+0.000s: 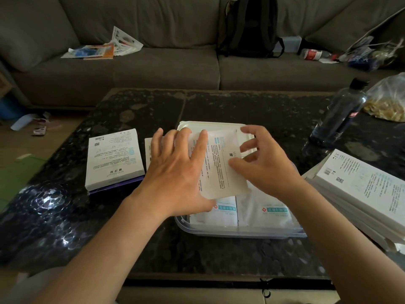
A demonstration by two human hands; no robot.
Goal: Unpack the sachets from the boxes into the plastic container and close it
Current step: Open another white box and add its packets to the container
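Note:
A clear plastic container (219, 232) sits on the dark table in front of me, with white sachets (263, 213) lying flat inside it. Both hands hold a white printed sachet (221, 165) just over the container. My left hand (175, 170) lies across the sachet's left side, with the thumb at its lower edge. My right hand (263, 163) pinches the sachet's right edge, thumb on top. The container's white lid (210, 125) lies behind it, partly hidden by the sachet and my fingers. A white box (114, 159) lies to the left, and a stack of white boxes (361, 187) to the right.
A second white box (148, 150) peeks out from behind my left hand. A dark plastic bottle (341, 115) and a plastic bag (388, 102) stand at the table's far right. Behind the table is a grey sofa (153, 69) with a black backpack (249, 27) and scattered papers.

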